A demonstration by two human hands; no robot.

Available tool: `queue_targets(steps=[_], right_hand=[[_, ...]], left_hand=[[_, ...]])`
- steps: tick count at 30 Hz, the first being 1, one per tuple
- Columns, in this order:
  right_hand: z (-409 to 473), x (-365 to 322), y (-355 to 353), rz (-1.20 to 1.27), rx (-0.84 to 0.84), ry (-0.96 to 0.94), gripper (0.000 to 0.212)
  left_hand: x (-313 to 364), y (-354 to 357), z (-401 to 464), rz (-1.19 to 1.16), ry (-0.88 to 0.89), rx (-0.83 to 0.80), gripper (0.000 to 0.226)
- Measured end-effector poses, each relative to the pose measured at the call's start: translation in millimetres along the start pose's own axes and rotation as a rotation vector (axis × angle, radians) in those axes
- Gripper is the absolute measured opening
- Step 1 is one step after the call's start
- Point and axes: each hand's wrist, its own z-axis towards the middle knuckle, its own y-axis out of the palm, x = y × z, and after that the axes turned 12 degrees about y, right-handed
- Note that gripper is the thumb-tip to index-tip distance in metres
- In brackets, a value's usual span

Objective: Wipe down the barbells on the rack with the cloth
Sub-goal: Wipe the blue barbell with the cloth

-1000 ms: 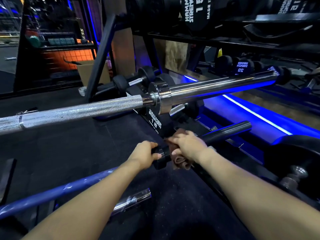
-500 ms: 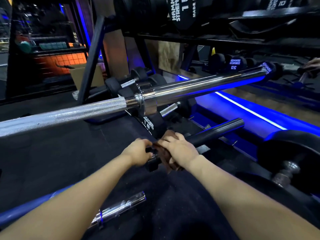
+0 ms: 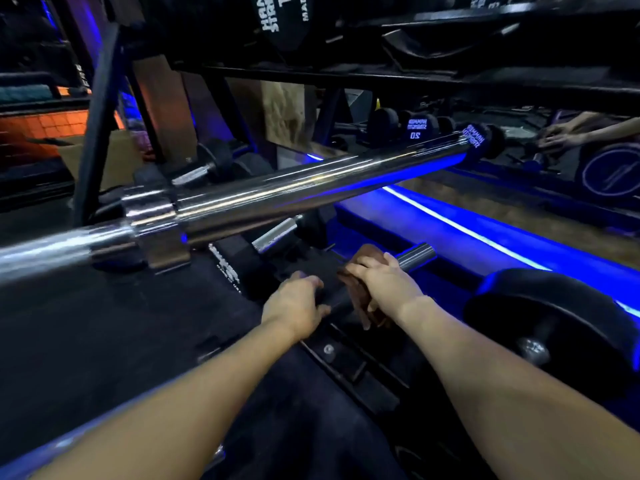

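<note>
A low dark barbell sleeve (image 3: 417,255) lies across the centre of the head view, its end pointing right. My right hand (image 3: 384,284) grips a brown cloth (image 3: 367,311) wrapped round that sleeve, close to its end. My left hand (image 3: 298,303) holds the same bar's dark collar just left of the cloth. Above them a long chrome barbell (image 3: 294,192) runs from the left edge up to the right, its thick collar (image 3: 152,220) at the left.
Black dumbbells labelled 20 (image 3: 417,128) sit behind on the rack. A big black weight plate (image 3: 554,327) stands at the right by a blue light strip (image 3: 467,230). Another person's hands (image 3: 561,136) show at the far right. Black rubber floor (image 3: 86,323) spreads left.
My right hand has slid the cloth rightward along the dark sleeve, nearly to its end. My left hand stayed on the collar. The camera moved closer and lower.
</note>
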Motion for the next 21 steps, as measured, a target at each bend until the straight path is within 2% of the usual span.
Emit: queue_targets(steps=[6, 11, 16, 18, 21], right_hand=[[13.8, 40.9, -9.0, -0.031, -0.006, 0.062, 0.086], [24.6, 65.2, -9.0, -0.059, 0.001, 0.138, 0.088], [36.4, 86.6, -2.8, 0.169, -0.070, 0.315, 0.099], [32.7, 84.1, -5.1, 0.172, -0.045, 0.353, 0.091], [24.6, 73.3, -7.0, 0.111, 0.090, 0.391, 0.061]], left_hand=[[32.8, 22.3, 43.9, 0.102, 0.113, -0.006, 0.051], [42.6, 29.2, 61.5, 0.185, 0.112, 0.001, 0.057], [37.5, 25.2, 69.0, 0.150, 0.079, -0.021, 0.057], [35.2, 23.0, 74.0, 0.102, 0.048, -0.038, 0.060], [29.2, 19.4, 79.8, 0.009, 0.005, -0.073, 0.056]])
